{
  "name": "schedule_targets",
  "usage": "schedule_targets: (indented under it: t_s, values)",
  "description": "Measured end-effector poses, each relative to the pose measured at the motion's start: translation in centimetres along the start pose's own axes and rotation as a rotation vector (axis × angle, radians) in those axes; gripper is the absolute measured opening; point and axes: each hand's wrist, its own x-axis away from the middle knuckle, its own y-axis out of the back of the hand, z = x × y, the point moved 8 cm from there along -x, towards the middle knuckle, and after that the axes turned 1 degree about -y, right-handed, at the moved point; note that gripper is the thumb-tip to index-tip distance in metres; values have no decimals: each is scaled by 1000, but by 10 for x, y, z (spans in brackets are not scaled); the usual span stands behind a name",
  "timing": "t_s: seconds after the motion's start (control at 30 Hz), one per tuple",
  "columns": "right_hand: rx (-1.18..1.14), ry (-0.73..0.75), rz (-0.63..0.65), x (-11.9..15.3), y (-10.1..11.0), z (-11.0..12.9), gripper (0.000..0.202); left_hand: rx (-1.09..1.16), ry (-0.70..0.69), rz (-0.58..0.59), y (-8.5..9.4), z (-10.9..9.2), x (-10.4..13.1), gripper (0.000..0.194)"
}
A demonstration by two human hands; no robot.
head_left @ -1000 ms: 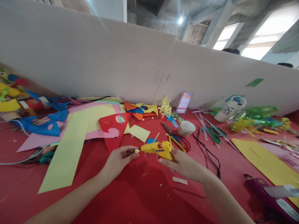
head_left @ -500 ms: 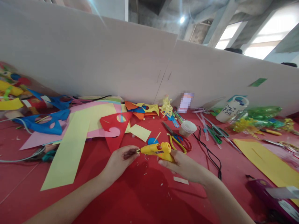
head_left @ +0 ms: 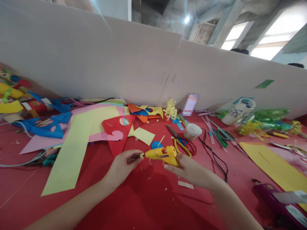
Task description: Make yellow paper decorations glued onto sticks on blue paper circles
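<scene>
My left hand (head_left: 123, 166) pinches a pale-yellow scrap (head_left: 142, 156) at the nozzle of the yellow glue gun (head_left: 155, 153), which my right hand (head_left: 192, 169) grips, nearer me than the table's (head_left: 148, 204) far edge; crowding the hot tip could burn my fingertips.

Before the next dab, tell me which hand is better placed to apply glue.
The right hand, I judge: it grips the yellow glue gun, whose nozzle points at the small pale piece. The left hand seems better placed to steady that piece, which it pinches.
</scene>
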Motion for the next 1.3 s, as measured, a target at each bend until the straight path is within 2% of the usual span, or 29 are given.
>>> schedule_targets:
  t_s: [0.8,0.93,1.17,1.3]
  values:
    - [13,62,-95,2,6,0,32,-28,-20,11,0,2,-1,20]
    - [25,69,-79,2,5,0,32,-10,-27,13,-1,0,-1,19]
    - [63,-12,-31,2,4,-2,33,-30,-36,29,-2,4,-1,20]
    - [-7,-109,8,10,14,-6,35,-36,-32,36,-2,3,-1,19]
